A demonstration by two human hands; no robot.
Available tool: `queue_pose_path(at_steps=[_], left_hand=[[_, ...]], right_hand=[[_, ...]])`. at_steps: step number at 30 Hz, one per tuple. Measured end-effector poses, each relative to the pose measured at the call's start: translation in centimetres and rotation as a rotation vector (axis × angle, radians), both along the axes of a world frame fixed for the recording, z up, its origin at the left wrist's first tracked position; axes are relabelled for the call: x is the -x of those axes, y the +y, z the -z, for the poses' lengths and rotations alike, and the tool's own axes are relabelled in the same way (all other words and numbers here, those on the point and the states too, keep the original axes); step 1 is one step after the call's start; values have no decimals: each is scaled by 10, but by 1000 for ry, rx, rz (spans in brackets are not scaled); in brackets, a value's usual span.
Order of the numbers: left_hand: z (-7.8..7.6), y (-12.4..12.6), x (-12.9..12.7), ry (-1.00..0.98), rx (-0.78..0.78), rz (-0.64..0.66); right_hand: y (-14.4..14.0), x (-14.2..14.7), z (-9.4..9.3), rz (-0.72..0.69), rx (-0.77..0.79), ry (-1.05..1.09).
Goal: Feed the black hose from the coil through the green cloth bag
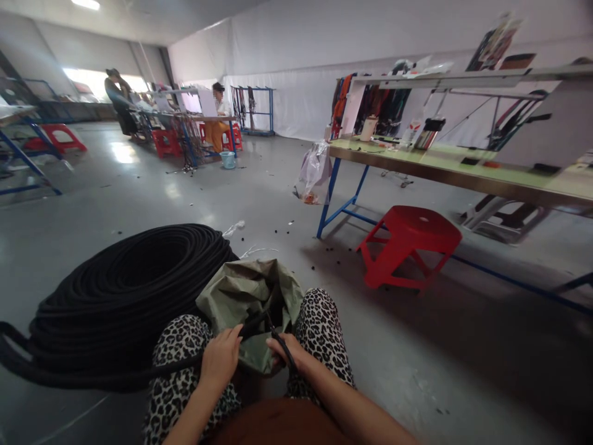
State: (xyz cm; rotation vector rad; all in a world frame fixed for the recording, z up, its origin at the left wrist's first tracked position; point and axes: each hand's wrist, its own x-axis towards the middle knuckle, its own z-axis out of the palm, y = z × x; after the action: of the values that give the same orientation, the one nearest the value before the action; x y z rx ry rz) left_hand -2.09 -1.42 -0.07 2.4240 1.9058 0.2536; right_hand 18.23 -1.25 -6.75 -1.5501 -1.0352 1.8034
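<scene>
A big coil of thick black cord (139, 266) lies on the floor to my left. Its free length runs across my left knee into my left hand (221, 357), which is closed around it near the end. The cord's end points over the mouth of an olive-green bag (222, 293) standing between my knees. My right hand (285, 351) grips what look like dark-handled scissors (281, 343), their blades directed at the cord's end over the bag. Whether the blades touch the cord I cannot tell. The bag's inside is mostly in shadow.
A red stool (407, 238) stands by a long workbench (445, 170) on the right, with a plastic bag (314, 173) hanging from its corner. Small black scraps and white string (257, 250) lie on the floor. Other people (119, 105) are at tables farther back.
</scene>
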Motion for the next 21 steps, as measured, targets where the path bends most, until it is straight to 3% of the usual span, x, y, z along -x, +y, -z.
queue_pose_path(at_steps=[5, 13, 21], left_hand=[[-2, -3, 0, 52, 30, 4], [-3, -3, 3, 105, 46, 8], [-1, -5, 2, 138, 89, 29]], right_hand=[[1, 1, 0, 5, 46, -38], [1, 0, 4, -87, -43, -226], [-1, 2, 1, -73, 17, -205]])
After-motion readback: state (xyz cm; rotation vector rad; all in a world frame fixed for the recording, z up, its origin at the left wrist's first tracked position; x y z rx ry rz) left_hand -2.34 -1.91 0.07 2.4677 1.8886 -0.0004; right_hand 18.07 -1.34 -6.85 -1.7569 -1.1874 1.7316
